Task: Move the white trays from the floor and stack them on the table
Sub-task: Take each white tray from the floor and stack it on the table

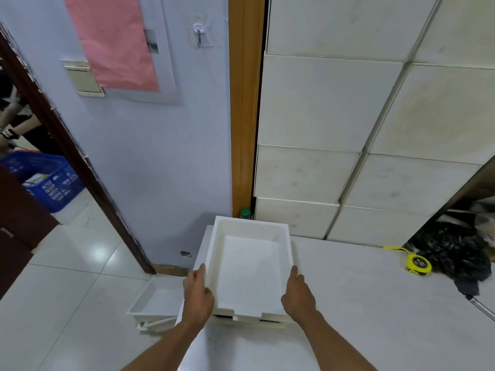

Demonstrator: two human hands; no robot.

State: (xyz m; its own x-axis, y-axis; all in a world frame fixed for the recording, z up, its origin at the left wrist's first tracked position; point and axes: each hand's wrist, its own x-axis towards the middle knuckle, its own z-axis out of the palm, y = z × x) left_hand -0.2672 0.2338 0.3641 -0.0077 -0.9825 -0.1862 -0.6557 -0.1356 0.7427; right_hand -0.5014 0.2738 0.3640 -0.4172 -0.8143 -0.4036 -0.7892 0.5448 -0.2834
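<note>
A white tray sits on top of a short stack of white trays at the left end of the white table. My left hand grips its left rim, thumb over the edge. My right hand holds the right rim the same way. On the floor to the left lie more white trays, stacked below the table's edge.
Tall stacks of white bins stand along the table's back. A yellow tape measure and a black bag lie at the right. A blue basket and another person are beyond the doorway at the left.
</note>
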